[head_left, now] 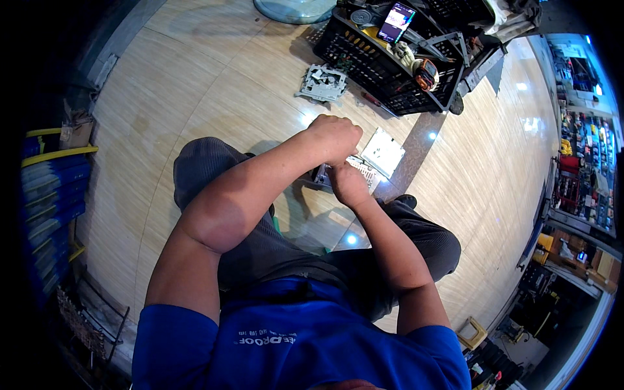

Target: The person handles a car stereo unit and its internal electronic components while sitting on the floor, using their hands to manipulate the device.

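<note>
My left hand (334, 139) is closed in a fist above a small metal-cased device (366, 174) on the floor between my legs; whatever the fist holds is hidden. Just below it, my right hand (350, 184) lies against the device with its fingers curled. Those fingertips are out of sight, and I cannot make out what is in them. The device has a pale, slotted top and a dark side. Right beside it is a flat whitish metal plate (385, 153) with small holes.
Farther off, a pale metal frame part (323, 84) lies on the tiles near a black plastic crate (374, 65) of tools. A lit phone (396, 23) leans on the crate, and an orange meter (426, 75) sits in it. Blue stacked items (55, 195) stand at the left.
</note>
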`<state>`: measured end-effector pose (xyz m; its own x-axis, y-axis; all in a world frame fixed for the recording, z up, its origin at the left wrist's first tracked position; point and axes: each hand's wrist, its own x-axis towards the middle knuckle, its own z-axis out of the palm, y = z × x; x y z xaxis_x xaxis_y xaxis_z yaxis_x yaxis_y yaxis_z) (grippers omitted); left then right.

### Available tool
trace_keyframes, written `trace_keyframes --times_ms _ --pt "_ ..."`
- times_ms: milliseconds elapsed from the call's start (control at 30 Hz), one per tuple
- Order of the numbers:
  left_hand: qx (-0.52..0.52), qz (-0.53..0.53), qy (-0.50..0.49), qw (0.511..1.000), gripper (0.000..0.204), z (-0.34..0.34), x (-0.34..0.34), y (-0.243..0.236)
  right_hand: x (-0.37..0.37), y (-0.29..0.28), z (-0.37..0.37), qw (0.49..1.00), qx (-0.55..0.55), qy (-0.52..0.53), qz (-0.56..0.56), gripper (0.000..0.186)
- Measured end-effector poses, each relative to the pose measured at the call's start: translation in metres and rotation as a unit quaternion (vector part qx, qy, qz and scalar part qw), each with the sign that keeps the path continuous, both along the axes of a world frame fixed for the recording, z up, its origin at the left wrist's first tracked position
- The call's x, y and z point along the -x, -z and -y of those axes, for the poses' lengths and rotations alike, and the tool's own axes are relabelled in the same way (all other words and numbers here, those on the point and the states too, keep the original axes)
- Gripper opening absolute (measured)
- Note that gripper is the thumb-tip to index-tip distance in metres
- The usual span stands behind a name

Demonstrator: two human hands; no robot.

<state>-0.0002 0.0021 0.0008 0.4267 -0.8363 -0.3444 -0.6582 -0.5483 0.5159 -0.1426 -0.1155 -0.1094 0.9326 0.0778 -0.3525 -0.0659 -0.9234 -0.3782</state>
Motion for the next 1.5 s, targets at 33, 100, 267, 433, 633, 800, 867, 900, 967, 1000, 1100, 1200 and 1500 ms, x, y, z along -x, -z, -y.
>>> trace_keyframes --times_ms 33,100,267,433,633,800,867,900,967,1000,1100,1200,1500 --pt "-0.003 -0.002 0.000 1.000 0.035 0.000 0.000 0.000 -0.001 -0.002 -0.001 1.000 0.016 0.010 -0.023 0.023" --pt "-0.005 -0.001 0.002 1.000 0.035 -0.001 0.000 0.002 -0.003 -0.011 -0.004 1.000 0.013 0.017 -0.012 0.023" --pt "-0.001 -0.001 0.004 1.000 0.034 0.000 0.000 -0.002 0.004 0.000 0.001 0.999 -0.010 0.018 0.041 0.023" --pt "0.003 0.003 0.002 1.000 0.034 0.000 0.000 0.002 0.003 0.007 0.004 0.999 -0.020 -0.017 0.042 0.023" --pt "0.004 -0.002 0.001 1.000 0.035 -0.002 0.000 0.001 0.002 -0.008 -0.004 0.999 -0.028 0.001 0.025 0.021" --pt "0.006 -0.001 -0.002 1.000 0.035 0.000 0.001 0.001 0.000 -0.003 0.000 1.000 0.019 0.002 0.025 0.019" --pt "0.002 0.000 -0.002 1.000 0.035 0.000 0.001 0.000 -0.001 -0.006 -0.001 0.999 0.037 0.013 0.010 0.019" --pt "0.004 0.003 -0.004 1.000 0.035 -0.001 0.002 0.000 -0.001 -0.006 0.000 0.999 0.033 0.010 0.027 0.018" --pt "0.005 0.005 -0.006 1.000 0.034 -0.001 0.002 0.000 -0.001 -0.007 -0.001 0.999 0.029 0.007 0.044 0.017" --pt "0.006 0.005 -0.006 1.000 0.034 -0.001 0.002 0.000 -0.001 -0.008 -0.001 0.998 0.027 0.011 0.050 0.016" --pt "0.005 0.006 -0.003 1.000 0.034 0.000 0.001 0.000 0.000 -0.008 0.000 0.998 0.018 0.005 0.058 0.016" --pt "0.003 0.007 0.001 1.000 0.034 0.000 0.001 0.001 0.001 -0.010 0.000 0.998 0.012 -0.006 0.055 0.016" --pt "0.014 0.008 -0.006 1.000 0.032 0.000 0.002 0.004 -0.002 -0.001 0.002 0.998 0.059 -0.016 0.010 0.017"
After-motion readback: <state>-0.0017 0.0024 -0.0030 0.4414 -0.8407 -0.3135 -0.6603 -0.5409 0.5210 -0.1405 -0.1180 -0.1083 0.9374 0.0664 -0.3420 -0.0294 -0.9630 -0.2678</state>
